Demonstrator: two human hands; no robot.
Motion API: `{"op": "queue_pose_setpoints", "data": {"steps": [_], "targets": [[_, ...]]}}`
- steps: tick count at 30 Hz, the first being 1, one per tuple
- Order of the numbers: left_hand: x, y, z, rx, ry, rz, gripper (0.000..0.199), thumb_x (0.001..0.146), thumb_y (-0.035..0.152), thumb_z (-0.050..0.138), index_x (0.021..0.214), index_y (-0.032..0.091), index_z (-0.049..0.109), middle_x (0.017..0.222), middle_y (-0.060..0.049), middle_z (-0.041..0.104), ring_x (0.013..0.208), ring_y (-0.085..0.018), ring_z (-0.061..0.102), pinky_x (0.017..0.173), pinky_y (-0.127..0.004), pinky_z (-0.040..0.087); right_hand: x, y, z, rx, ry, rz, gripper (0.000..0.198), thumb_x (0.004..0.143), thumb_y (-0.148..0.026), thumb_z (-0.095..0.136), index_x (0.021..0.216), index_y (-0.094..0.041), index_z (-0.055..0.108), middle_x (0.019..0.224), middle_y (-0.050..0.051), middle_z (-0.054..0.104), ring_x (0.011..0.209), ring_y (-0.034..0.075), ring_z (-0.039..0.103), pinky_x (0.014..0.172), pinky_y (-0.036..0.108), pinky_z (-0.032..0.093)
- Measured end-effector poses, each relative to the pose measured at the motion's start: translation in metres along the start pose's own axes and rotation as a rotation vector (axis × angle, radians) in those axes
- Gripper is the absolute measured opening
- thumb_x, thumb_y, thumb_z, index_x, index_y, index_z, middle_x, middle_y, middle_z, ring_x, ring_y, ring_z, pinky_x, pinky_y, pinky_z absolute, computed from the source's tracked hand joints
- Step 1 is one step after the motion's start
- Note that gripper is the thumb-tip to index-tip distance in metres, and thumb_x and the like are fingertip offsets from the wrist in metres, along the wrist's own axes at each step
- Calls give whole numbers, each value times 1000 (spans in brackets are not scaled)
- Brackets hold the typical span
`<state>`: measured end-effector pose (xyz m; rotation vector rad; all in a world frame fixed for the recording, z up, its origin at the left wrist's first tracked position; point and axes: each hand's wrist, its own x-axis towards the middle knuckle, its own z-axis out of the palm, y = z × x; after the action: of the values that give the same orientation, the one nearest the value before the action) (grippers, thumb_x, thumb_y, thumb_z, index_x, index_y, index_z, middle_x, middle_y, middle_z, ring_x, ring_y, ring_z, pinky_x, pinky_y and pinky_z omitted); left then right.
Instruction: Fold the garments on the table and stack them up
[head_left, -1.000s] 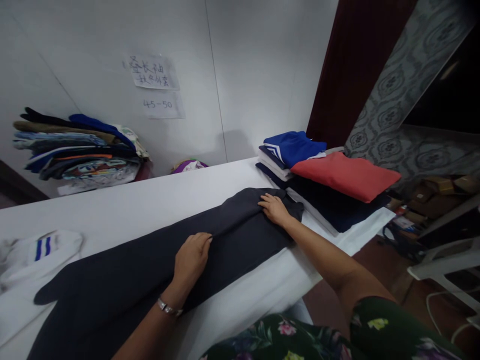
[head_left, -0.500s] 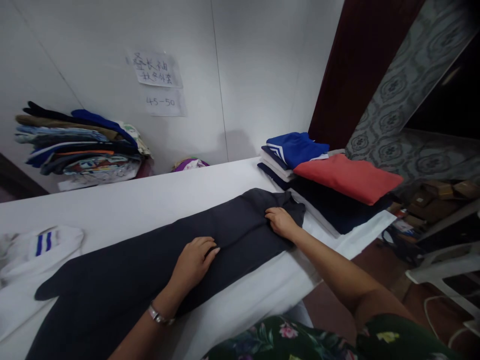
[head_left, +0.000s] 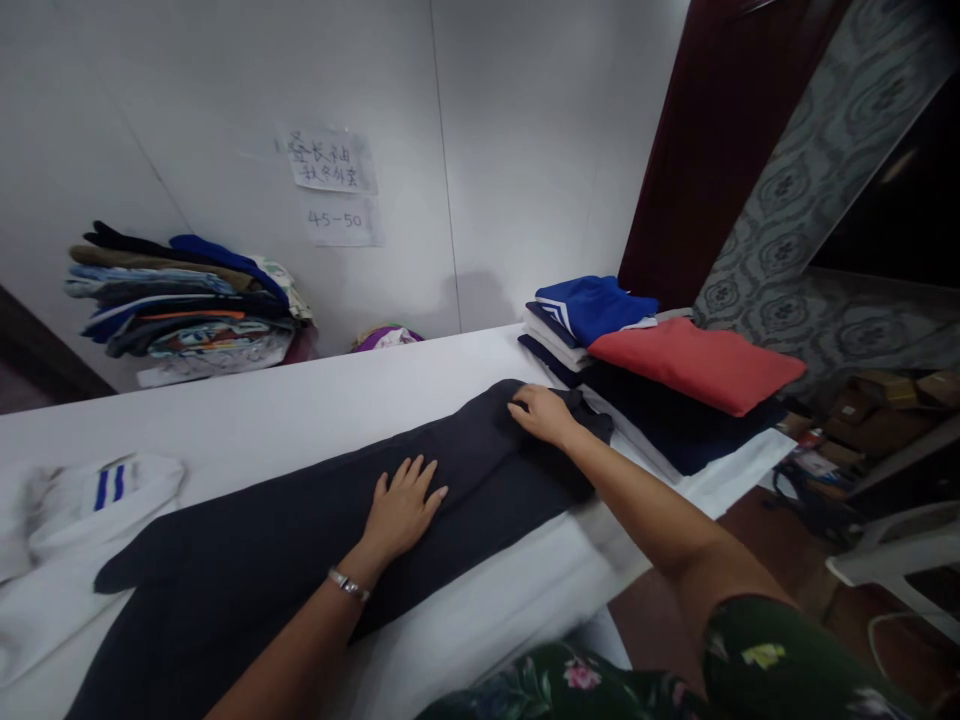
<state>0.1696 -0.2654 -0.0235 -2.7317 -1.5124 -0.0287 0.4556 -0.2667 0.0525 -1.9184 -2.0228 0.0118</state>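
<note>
A dark garment (head_left: 300, 530) lies lengthwise over the white table, folded into a long strip. Its narrow, crumpled end is at the right, and the near-left part runs out of view. My left hand (head_left: 403, 508) rests flat on the middle of the cloth, fingers spread. Farther right, my right hand (head_left: 541, 413) is on the cloth near the upper edge of the crumpled end. Its fingers are bent and drawn together on the fabric; the fingertips are partly hidden.
Folded clothes, with a red garment (head_left: 697, 365) and a blue garment (head_left: 592, 305) uppermost, are stacked on the table's right end. A clothes pile (head_left: 195, 305) stands by the wall at left. A white garment with blue stripes (head_left: 142, 490) lies at the left. A white plastic stool (head_left: 892, 550) is at right.
My right hand has shifted toward the garment's far edge, its fingers more bent. My left hand has flattened and spread its fingers. The view has tilted slightly.
</note>
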Motion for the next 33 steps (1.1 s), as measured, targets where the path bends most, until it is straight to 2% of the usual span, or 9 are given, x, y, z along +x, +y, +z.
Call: {"op": "queue_pose_setpoints", "data": {"steps": [3, 6, 8, 10, 17, 23, 28, 31, 33], "targets": [[-1, -1, -2, 10, 2, 0, 56, 96, 45, 32, 145, 19, 43, 152, -10, 39, 142, -30, 31, 112, -54, 26, 33, -13, 2, 28, 89, -51, 49, 95, -44, 43, 137, -19, 52, 151, 12, 39, 139, 26, 33, 111, 41, 29], [-3, -4, -2, 8, 15, 9, 56, 96, 46, 33, 145, 20, 43, 152, -10, 39, 142, -30, 32, 112, -55, 25, 46, -5, 19, -18, -96, 18, 60, 95, -51, 40, 148, -23, 35, 160, 9, 20, 147, 28, 13, 115, 51, 17], [-4, -6, 1, -4, 21, 17, 57, 95, 47, 34, 145, 21, 43, 153, -10, 38, 142, -29, 31, 112, -55, 25, 40, 10, 34, -46, -258, 136, 60, 96, -52, 36, 149, -23, 33, 158, 10, 26, 146, 29, 17, 114, 54, 16], [-5, -7, 3, -22, 17, 24, 57, 95, 48, 34, 145, 22, 42, 153, -9, 37, 143, -29, 30, 112, -55, 25, 30, 27, 49, -56, -332, 224, 59, 97, -50, 33, 148, -21, 36, 154, 13, 34, 143, 30, 25, 113, 54, 18], [-3, -7, -1, -62, -22, 13, 58, 94, 48, 33, 145, 21, 43, 152, -9, 38, 143, -27, 31, 113, -54, 25, 22, 43, 65, -68, -309, 246, 59, 96, -52, 29, 147, -23, 36, 154, 12, 35, 142, 29, 26, 113, 51, 17], [-9, -40, -9, -10, 44, -154, 56, 92, 47, 34, 139, 21, 50, 152, -13, 38, 143, -32, 29, 109, -61, 26, 19, 42, 64, -90, -299, 222, 59, 97, -52, 28, 148, -22, 35, 153, 13, 35, 142, 30, 28, 112, 51, 19], [-17, -48, -4, 6, -28, -205, 60, 94, 47, 28, 143, 16, 45, 153, -15, 37, 144, -32, 27, 110, -63, 23, 23, 37, 56, -124, -316, 226, 56, 97, -49, 33, 145, -20, 40, 151, 16, 38, 140, 32, 31, 110, 54, 22], [-19, -41, -5, 7, -26, -227, 63, 95, 50, 28, 145, 15, 43, 154, -15, 34, 145, -32, 25, 111, -61, 22, 31, 24, 49, -159, -276, 190, 56, 97, -47, 36, 144, -18, 41, 156, 19, 28, 145, 33, 19, 112, 58, 14], [-20, -36, -6, -17, -20, -230, 63, 95, 52, 28, 144, 16, 43, 154, -14, 35, 145, -31, 24, 112, -61, 21, 33, 13, 51, -154, -225, 85, 57, 98, -49, 33, 147, -20, 37, 159, 15, 20, 147, 31, 12, 114, 56, 10]]}}
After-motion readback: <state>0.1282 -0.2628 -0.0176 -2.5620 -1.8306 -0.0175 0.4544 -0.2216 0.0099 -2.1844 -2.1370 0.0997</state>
